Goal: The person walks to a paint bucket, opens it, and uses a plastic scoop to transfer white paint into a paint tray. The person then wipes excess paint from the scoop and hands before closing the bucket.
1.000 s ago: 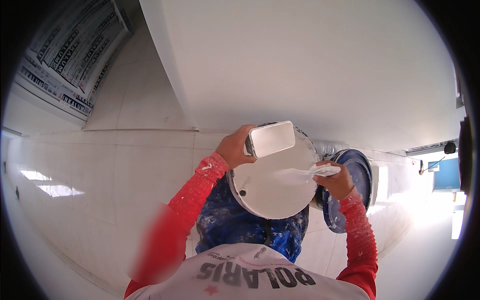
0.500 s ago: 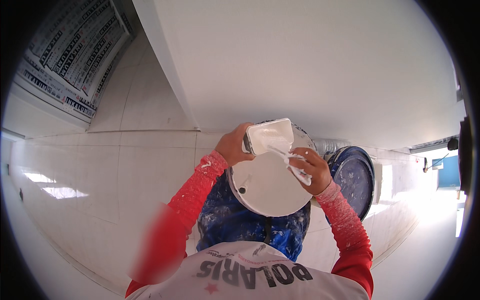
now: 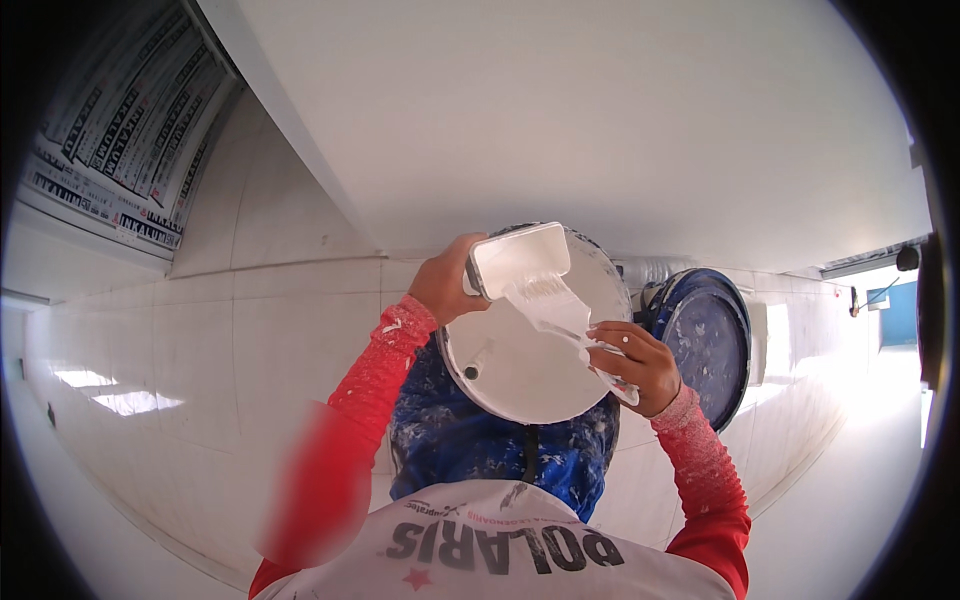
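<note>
My left hand (image 3: 447, 282) grips a small rectangular white tub (image 3: 520, 260) by its left side, tilted over a large round bucket (image 3: 530, 421). White paint (image 3: 530, 375) fills much of the view inside the bucket. In my right hand (image 3: 642, 368) is a wide paintbrush (image 3: 550, 310) coated in white, its fingers closed round the handle. The bristle end lies at the tub's lower lip. A short tube-like end (image 3: 471, 371) pokes out of the paint at the bucket's left; the rest of it is hidden.
Right of the bucket stands a paint-spattered blue drum or lid (image 3: 706, 345). A pale wall (image 3: 600, 120) rises just beyond the bucket. Pale tiles (image 3: 300, 330) cover the floor at left. Panels wrapped in printed film (image 3: 130, 120) stand at the far left.
The brush has slid from inside the tub down toward its lower lip, showing more of its white-coated head. My right hand has shifted right and slightly down; the tub has moved a little left and up.
</note>
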The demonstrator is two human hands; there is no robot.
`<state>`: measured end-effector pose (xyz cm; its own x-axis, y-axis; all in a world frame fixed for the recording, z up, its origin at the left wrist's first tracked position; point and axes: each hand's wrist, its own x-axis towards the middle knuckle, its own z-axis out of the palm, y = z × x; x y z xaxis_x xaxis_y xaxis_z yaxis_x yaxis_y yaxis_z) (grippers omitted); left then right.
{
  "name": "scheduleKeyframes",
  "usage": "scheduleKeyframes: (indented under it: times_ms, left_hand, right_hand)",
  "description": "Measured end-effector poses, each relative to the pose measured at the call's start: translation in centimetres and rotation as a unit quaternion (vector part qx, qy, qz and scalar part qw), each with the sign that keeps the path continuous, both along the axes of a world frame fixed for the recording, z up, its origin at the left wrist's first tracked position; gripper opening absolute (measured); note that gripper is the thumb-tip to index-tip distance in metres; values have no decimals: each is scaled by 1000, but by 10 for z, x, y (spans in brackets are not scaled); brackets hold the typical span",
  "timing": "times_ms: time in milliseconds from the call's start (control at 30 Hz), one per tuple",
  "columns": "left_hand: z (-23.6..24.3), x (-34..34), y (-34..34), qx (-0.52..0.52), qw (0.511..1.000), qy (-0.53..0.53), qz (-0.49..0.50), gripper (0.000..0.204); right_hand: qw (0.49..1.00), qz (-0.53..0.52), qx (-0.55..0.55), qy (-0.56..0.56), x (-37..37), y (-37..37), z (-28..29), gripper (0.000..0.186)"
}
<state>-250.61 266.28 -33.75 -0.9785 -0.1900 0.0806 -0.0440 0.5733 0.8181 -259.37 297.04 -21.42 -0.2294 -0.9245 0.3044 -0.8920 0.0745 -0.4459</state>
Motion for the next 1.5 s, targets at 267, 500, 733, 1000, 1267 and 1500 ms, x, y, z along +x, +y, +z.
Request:
scheduleKeyframes:
  times_ms: [267,500,733,1000,1267,1500]
  left_hand:
    - [-2,0,2,12,1000,-25,12,94]
    - [-6,2,1,-31,999,11,9,95]
    - [-5,-1,2,-34,999,2,11,94]
    - [-5,0,2,-28,1000,11,5,96]
    - [-10,1,-1,-35,999,9,-1,98]
    - [-8,0,-2,-15,1000,11,-5,91]
  right_hand:
    - [866,-347,-210,-292,24,14,-5,21]
    - [565,-414,-437,-564,21,-52,-64,28]
    - [509,-464,-445,-573,29,-76,-92,21]
    - [593,-468,-405,-515,35,-29,-77,23]
    - [824,-408,-48,-389,-2,9,-57,25]
    - [941,-184,267,-101,-46,-68,-150,27]
